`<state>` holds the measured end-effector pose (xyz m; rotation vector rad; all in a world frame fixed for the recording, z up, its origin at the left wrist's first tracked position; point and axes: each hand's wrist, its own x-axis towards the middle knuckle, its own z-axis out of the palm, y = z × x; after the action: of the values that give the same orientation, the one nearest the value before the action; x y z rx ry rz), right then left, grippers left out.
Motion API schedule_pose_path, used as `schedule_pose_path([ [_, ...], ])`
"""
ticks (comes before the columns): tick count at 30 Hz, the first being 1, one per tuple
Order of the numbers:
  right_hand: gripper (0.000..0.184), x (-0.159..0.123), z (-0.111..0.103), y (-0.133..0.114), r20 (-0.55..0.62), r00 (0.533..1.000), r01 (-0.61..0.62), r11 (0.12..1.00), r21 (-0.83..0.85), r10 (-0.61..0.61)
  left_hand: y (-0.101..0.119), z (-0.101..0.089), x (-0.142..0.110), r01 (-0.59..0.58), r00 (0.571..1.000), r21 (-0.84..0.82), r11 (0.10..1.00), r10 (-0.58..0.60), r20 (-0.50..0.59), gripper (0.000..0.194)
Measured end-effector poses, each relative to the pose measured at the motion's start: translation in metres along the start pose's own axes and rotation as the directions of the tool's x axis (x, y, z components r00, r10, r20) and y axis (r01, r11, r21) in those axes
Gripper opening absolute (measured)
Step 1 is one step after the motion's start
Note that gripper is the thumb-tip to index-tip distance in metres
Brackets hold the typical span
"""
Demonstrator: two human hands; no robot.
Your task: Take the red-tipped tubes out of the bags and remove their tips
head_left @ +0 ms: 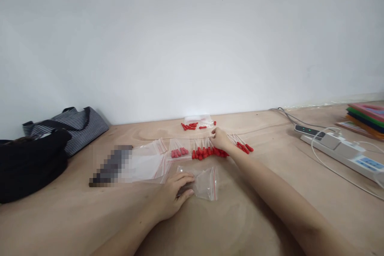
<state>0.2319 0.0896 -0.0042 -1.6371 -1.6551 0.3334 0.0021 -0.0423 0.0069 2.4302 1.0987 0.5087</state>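
My left hand lies on a clear zip bag, thumb and fingers apart, the bag's red-striped mouth facing right. Farther back my right hand reaches into a row of thin white sticks with red ends. Its fingers are pinched together at the white ends of the sticks. How many sticks the fingers hold is hidden. Beside the row, on the left, a filled zip bag holds several such sticks. More loose sticks lie just right of my right wrist.
Flat zip bags are stacked left of my hands, beside a pixelated dark object. Near the wall lie more red pieces. A power strip with cables stands right, coloured sheets behind it. A striped bag and black cloth sit left.
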Motion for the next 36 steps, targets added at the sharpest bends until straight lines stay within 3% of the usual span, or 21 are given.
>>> schedule_pose_path([
  [5,0.014,-0.019,-0.011,-0.016,0.001,0.994,0.111,0.992,-0.064,-0.111,0.002,-0.001,0.001,0.000,1.000,-0.016,1.000,0.000,-0.009,0.027],
  [9,0.009,-0.063,-0.039,-0.015,0.033,0.965,0.263,0.964,-0.036,-0.262,0.001,-0.001,0.001,0.014,1.000,-0.005,1.000,-0.014,-0.002,0.029],
  [12,0.031,-0.106,-0.054,-0.008,0.109,0.902,0.410,0.908,0.090,-0.418,0.001,-0.001,0.001,0.043,0.999,0.003,0.999,-0.043,0.030,0.032],
  [15,0.028,-0.137,-0.060,-0.004,0.252,0.800,0.519,0.838,0.167,-0.545,0.003,-0.001,0.001,0.061,0.996,0.024,0.998,-0.063,0.065,0.035],
  [18,0.035,-0.149,-0.059,-0.007,0.338,0.745,0.544,0.817,0.192,-0.575,0.002,0.000,0.001,0.045,0.992,0.057,0.997,-0.051,0.113,0.039],
  [22,0.021,-0.147,-0.056,-0.008,0.401,0.721,0.530,0.822,0.205,-0.565,0.000,-0.003,0.000,0.021,0.974,0.138,0.990,-0.051,0.221,0.047],
  [25,0.025,-0.141,-0.058,-0.003,0.414,0.714,0.456,0.824,0.337,-0.564,-0.002,-0.006,0.000,-0.038,0.963,0.169,0.985,-0.009,0.268,0.051],
  [27,0.031,-0.137,-0.059,0.002,0.408,0.735,0.375,0.826,0.421,-0.542,-0.004,-0.004,0.000,-0.081,0.962,0.169,0.982,0.033,0.272,0.053],
  [30,0.041,-0.134,-0.060,0.006,0.412,0.763,0.284,0.830,0.480,-0.499,-0.008,0.001,0.000,-0.117,0.980,0.181,0.977,0.084,0.178,0.044],
  [33,0.037,-0.133,-0.059,0.008,0.416,0.777,0.234,0.830,0.506,-0.472,-0.008,-0.009,0.001,-0.116,0.988,0.226,0.967,0.135,-0.071,0.036],
  [35,0.037,-0.133,-0.058,0.008,0.409,0.802,0.207,0.844,0.495,-0.436,-0.007,-0.033,0.000,-0.031,0.944,0.267,0.963,0.115,-0.308,0.036],
  [36,0.038,-0.133,-0.058,0.008,0.404,0.814,0.199,0.853,0.482,-0.418,-0.007,-0.049,-0.001,0.031,0.897,0.296,0.955,0.104,-0.429,0.035],
])
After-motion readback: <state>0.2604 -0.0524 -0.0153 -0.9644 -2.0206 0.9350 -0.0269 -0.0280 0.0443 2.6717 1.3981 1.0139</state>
